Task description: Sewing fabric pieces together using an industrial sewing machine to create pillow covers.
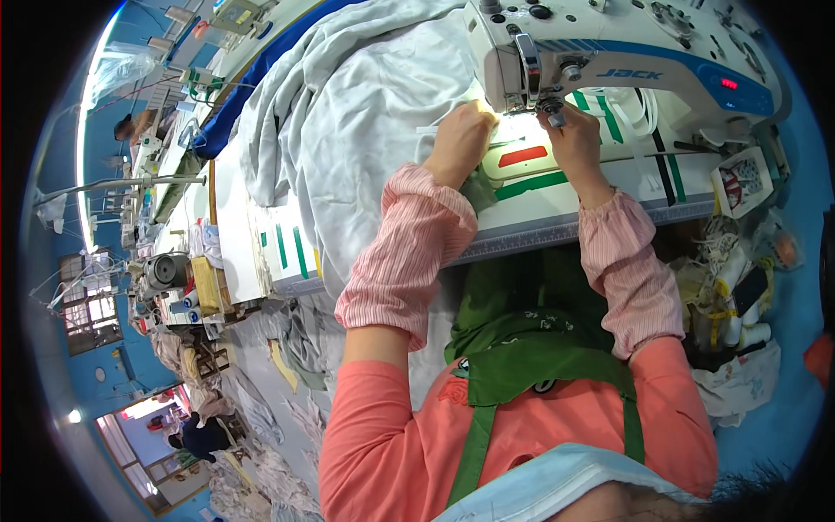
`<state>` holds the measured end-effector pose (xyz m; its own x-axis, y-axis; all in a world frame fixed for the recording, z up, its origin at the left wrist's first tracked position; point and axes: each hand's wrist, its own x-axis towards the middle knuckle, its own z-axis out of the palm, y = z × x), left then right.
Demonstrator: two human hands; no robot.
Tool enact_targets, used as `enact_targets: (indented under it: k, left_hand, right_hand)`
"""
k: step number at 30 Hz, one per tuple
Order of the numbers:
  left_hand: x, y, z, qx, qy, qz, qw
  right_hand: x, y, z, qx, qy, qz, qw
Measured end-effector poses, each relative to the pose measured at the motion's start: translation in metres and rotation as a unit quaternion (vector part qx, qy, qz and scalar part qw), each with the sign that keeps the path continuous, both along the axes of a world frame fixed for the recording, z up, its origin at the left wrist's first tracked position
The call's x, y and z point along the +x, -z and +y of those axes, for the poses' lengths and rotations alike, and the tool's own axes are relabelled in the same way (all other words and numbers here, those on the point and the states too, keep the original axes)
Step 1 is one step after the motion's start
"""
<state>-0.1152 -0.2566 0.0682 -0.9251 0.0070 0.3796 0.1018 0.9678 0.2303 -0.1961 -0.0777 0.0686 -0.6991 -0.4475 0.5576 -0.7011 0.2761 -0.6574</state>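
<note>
Nearest to me is a pale blue face mask (565,478) under the person's chin, then a coral shirt with a green apron (522,365) over it, and striped pink sleeve covers (409,252) running up both forearms to the sewing machine (609,52).

Both hands are at the needle. Left hand (459,139) lies palm down with fingers curled, pressing the pale grey-white fabric (365,130) flat on the machine bed just left of the presser foot (550,109). Right hand (576,137) sits right beside the foot, fingers bent; it seems to pinch the fabric's edge, but I cannot tell for sure, because the lamp glare washes out the fingertips. Most of the cloth is heaped up over the worktop (261,235) to the left and behind, with only a small lit part under the needle.

To do this step well, I judge the left hand should steer and keep the layers smooth without dragging, letting the feed pull the cloth. That big heap could tug the seam off line, so it wants slack kept close to the machine. Right fingers are very near the needle; they should stay beside the foot, never in front of it.

Green tape marks (531,184) and a red patch (522,157) on the bed look usable as edge guides. Rolls and scraps (739,296) lie cluttered at the right.
</note>
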Motion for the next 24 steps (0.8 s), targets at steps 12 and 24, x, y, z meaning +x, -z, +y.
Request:
enact_targets:
  k: [12, 24]
  left_hand:
    - [0.005, -0.002, 0.003, 0.005, -0.003, -0.022, 1.000]
    - [-0.007, 0.004, -0.005, 0.011, -0.024, 0.000, 1.000]
  right_hand:
    - [0.014, 0.005, 0.013, 0.160, -0.086, 0.171, 0.968]
    - [0.010, 0.012, 0.008, 0.168, -0.041, 0.194, 0.966]
